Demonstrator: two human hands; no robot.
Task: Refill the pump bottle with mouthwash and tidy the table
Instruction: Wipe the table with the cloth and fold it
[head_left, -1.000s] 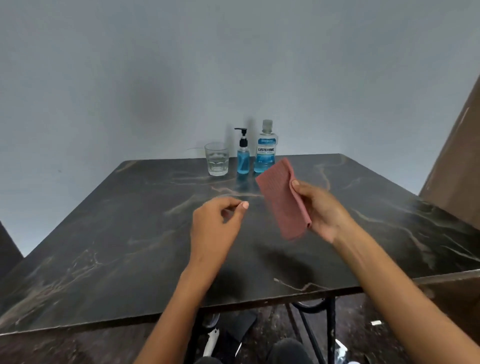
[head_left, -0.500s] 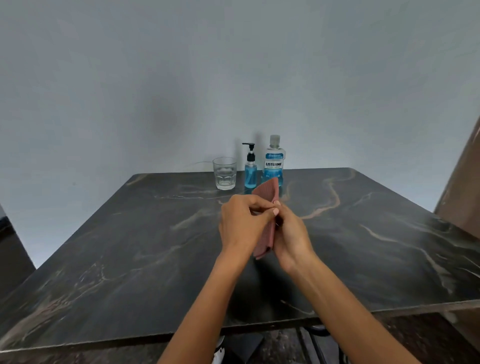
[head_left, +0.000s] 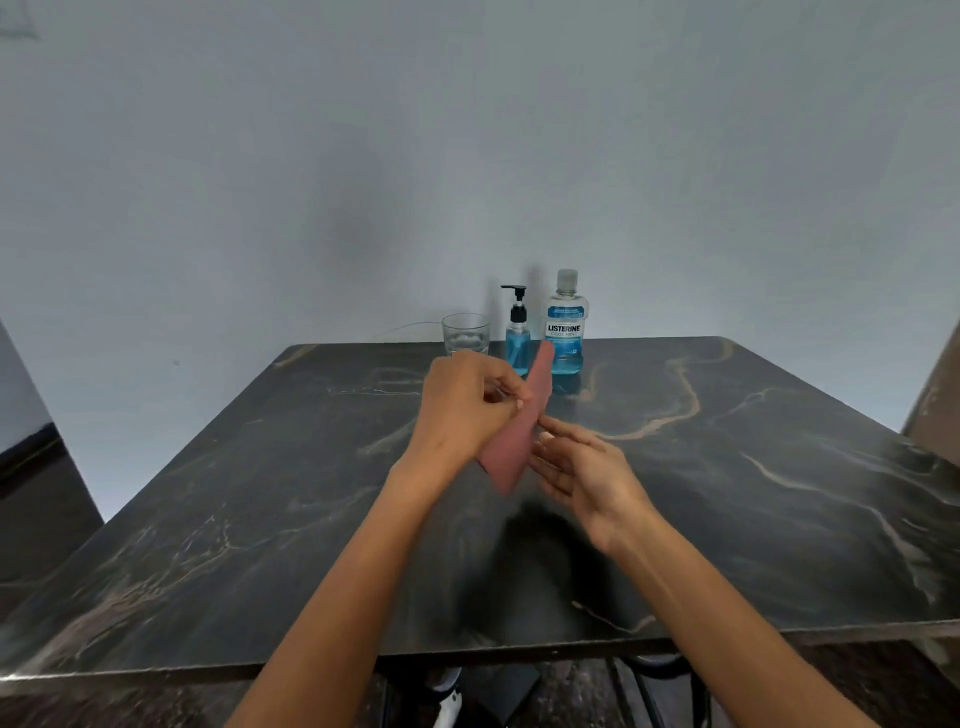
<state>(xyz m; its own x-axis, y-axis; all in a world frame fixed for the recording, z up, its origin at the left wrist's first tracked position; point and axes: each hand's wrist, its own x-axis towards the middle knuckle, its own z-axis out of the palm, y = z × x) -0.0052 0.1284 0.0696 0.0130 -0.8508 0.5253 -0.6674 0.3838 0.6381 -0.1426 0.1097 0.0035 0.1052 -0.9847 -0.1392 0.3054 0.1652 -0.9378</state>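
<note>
A: Nearest, what occupies the space above the table's front edge?

B: Two bare forearms reach in over the dark marbled table (head_left: 779, 493). The left hand (head_left: 467, 405) has its fingers curled, its grip pinching a folded reddish cloth (head_left: 511, 457) held edge-on above the table's middle. The right hand (head_left: 582, 467) lies just beside the cloth's lower part, palm up, fingers relaxed, its grip released; whether its fingertips touch the cloth cannot be told.

A: How does the cloth stand?

B: Roughly upright and tilted, upper end toward the far edge, lower corner hanging below the left hand, clear of the table surface.

A: And at the far edge?

B: Three items stand in a row near its middle, against the grey wall. Leftmost, a clear drinking glass (head_left: 466, 335). Beside it, the pump bottle (head_left: 518, 338), upright, black pump fitted, blue liquid inside. Rightmost, the mouthwash bottle (head_left: 567, 325), upright, capped, blue liquid in its lower part. The cloth's upper tip overlaps the gap between the two bottles in this view.
</note>
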